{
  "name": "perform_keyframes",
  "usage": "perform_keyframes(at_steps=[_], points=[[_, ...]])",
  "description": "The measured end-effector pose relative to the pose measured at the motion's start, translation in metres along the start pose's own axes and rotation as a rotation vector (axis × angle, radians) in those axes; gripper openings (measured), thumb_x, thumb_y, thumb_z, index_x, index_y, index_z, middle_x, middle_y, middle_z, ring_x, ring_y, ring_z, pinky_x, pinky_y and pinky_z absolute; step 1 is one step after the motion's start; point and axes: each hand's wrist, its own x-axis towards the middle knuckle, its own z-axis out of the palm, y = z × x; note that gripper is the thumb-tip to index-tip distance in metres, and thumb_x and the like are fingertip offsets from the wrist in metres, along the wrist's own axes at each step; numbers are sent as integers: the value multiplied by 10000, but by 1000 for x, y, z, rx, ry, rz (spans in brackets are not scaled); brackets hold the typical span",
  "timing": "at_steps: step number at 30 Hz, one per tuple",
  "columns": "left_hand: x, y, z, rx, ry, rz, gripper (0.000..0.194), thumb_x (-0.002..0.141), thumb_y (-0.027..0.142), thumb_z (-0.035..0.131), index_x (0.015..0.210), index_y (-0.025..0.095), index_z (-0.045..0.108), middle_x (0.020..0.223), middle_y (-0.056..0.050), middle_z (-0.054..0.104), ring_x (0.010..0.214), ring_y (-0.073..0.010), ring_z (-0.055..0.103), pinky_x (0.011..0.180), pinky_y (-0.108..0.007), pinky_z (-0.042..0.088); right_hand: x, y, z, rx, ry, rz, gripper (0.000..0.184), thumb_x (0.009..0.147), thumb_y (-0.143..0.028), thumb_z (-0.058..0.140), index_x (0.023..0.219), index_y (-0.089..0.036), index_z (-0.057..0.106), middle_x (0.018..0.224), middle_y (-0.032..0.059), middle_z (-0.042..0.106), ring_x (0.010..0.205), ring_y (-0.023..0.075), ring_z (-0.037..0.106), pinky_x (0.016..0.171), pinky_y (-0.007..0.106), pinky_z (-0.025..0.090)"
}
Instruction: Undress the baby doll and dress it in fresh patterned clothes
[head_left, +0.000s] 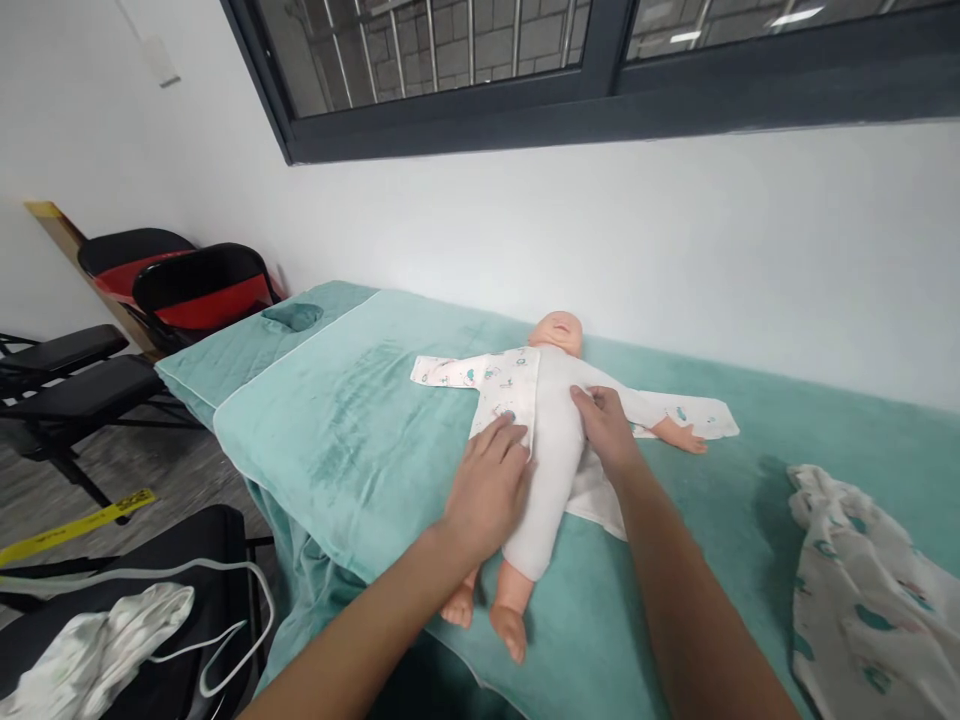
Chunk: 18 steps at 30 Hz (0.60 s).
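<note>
Lying near the doll (556,440): printed cloth (862,590)

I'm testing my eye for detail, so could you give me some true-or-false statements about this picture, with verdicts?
1. The doll lies on a green cover. True.
2. The left hand is held well away from the doll. False: it rests on it.
3. The right hand is at the doll's upper body. True.
4. The doll's feet are covered. False: they are bare.
5. A printed cloth lies to the right of the doll. True.
</note>
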Motion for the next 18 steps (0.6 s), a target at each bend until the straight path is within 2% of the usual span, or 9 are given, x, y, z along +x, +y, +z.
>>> perform_keyframes(at_steps=[2,4,5,6,7,9,11,14,18], points=[[3,-12,2,-149,31,-31,178,983,263,419,958,207,586,1237,-73,635,1269,-233,515,1072,-437,421,1,0,0,-2,0,5,440,728,-578,638,971,-228,527,824,-17,553,801,183,534,709,291,430],[7,-38,4,-233,134,-182,266,1009,306,342,1011,210,590,1227,-80,640,1194,-204,572,1038,-402,454,2,0,0,-1,-2,6,429,729,-571,638,963,-227,531,824,-22,544,802,177,532,736,293,424],[9,-55,5,-217,192,-276,296,1013,322,317,1070,205,583,1253,-93,625,1203,-206,567,1041,-403,451,2,0,0,1,-2,8,425,729,-569,638,959,-227,532,820,-25,542,800,176,531,744,294,422],[12,-73,4,-150,213,-331,284,998,340,364,1125,193,572,1302,-112,596,1253,-226,531,1068,-417,425,2,0,0,5,-2,12,422,729,-566,638,956,-227,532,815,-26,541,800,176,530,748,294,420],[15,-92,4,-50,189,-355,307,965,350,442,1193,179,554,1380,-132,538,1329,-258,460,1110,-445,376,2,0,0,8,-3,15,419,728,-563,639,953,-227,533,813,-27,543,800,177,530,749,295,419],[23,-128,0,143,106,-442,522,890,336,558,1364,147,448,1495,-168,413,1411,-305,345,1145,-483,315,1,-2,-1,11,-7,23,413,728,-557,642,949,-226,534,817,-24,551,806,180,531,748,296,420],[33,-156,-4,267,56,-546,672,872,362,575,1465,153,336,1528,-168,367,1417,-318,330,1134,-497,314,0,-3,-2,10,-12,29,410,731,-554,643,950,-225,537,836,-21,562,821,181,536,743,295,421],[46,-178,-10,351,24,-663,707,877,448,555,1484,169,323,1439,-167,485,1343,-338,426,1086,-507,348,0,-3,-3,6,-24,32,419,734,-568,637,954,-227,535,819,-21,561,800,180,531,693,289,422],[54,-187,-11,393,9,-609,561,887,459,542,1398,241,461,1316,-124,588,1248,-337,499,1028,-492,374,2,0,-3,-6,-24,29,434,732,-586,631,965,-233,533,779,-23,544,756,176,512,632,281,411]])
